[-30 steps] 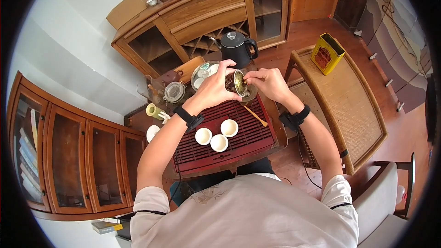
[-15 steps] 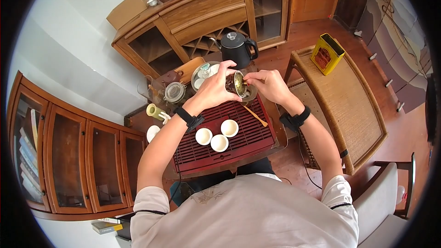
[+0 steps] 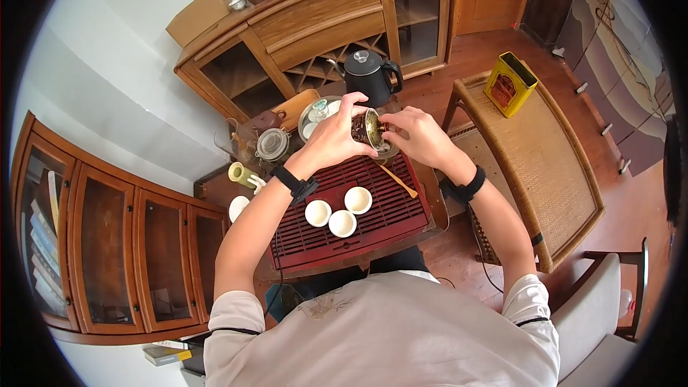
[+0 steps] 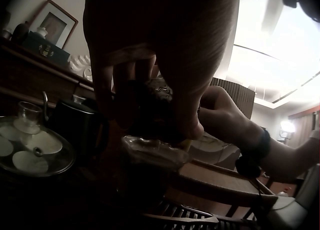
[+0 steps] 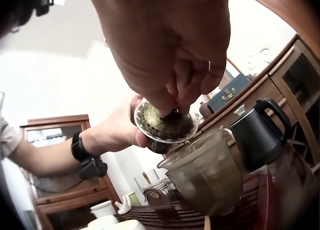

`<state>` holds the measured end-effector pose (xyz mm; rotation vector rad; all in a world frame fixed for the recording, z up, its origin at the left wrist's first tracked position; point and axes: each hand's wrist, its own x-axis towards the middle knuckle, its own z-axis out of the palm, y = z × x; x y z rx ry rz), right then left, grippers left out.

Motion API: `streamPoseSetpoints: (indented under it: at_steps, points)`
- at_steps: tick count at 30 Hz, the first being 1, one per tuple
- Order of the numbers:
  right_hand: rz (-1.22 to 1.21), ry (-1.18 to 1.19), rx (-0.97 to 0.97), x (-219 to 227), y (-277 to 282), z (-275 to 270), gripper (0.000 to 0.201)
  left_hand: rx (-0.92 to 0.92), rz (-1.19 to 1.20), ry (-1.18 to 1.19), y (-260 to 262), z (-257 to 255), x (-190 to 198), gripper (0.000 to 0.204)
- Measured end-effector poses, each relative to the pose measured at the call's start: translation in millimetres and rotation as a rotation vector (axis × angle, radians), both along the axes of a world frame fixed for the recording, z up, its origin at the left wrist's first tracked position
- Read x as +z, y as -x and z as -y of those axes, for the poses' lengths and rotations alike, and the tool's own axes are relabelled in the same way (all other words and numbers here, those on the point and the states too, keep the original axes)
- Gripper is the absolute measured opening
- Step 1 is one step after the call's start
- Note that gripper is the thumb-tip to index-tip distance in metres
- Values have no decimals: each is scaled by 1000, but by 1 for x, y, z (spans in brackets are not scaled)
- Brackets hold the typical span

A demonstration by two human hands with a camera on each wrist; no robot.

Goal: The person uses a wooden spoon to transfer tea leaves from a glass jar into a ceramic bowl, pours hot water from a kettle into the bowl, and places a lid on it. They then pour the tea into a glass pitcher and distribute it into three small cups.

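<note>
A dark patterned lidded bowl [image 3: 364, 129] is tilted on its side above the red slatted tray [image 3: 387, 223]. My left hand [image 3: 333, 140] grips it round the sides, thumb below and fingers above. My right hand [image 3: 423, 137] pinches the knob of its ornate gold-green lid [image 5: 156, 119], which sits within the silvery rim. Below the bowl in the right wrist view stands a glass pitcher [image 5: 207, 172]. Three white cups [image 3: 342, 223] and a wooden pick [image 3: 398, 180] rest on the tray. The left wrist view is dark around the bowl.
A black kettle [image 3: 368, 75] stands behind the hands. Left of them are a glass jar [image 3: 272, 143], a green cup [image 3: 240, 172] and a round tray with a glass piece [image 3: 320, 109]. A yellow tin [image 3: 510, 84] stands on the woven side table [image 3: 552, 172].
My right hand and wrist have shifted slightly, the fingers lying closer over the lid. The left hand and the bowl have barely moved.
</note>
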<state>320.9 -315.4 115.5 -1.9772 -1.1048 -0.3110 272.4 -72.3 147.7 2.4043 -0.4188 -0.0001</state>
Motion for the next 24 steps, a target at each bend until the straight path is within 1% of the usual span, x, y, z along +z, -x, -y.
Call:
streamPoseSetpoints:
  at_steps: [1, 3, 4, 6, 9, 15, 24]
  points:
    - [0, 0, -1, -1, 1, 0, 35, 5, -1, -9, -1, 0, 0, 111]
    - [159, 71, -21, -4, 3, -1, 39, 8, -3, -19, -1, 1, 0, 111]
    - [158, 71, -21, -5, 4, -2, 39, 9, -9, -13, -2, 2, 0, 111]
    - [303, 117, -64, -8, 6, -3, 43, 9, -14, -7, -2, 2, 1, 111]
    - [368, 136, -68, -10, 4, -5, 44, 10, -7, -4, -1, 3, 4, 111]
    - [307, 54, -70, -9, 7, -6, 40, 6, 27, 5, 0, 1, 5, 112]
    - [258, 50, -74, -8, 9, -7, 37, 5, 38, 9, 1, 0, 4, 112]
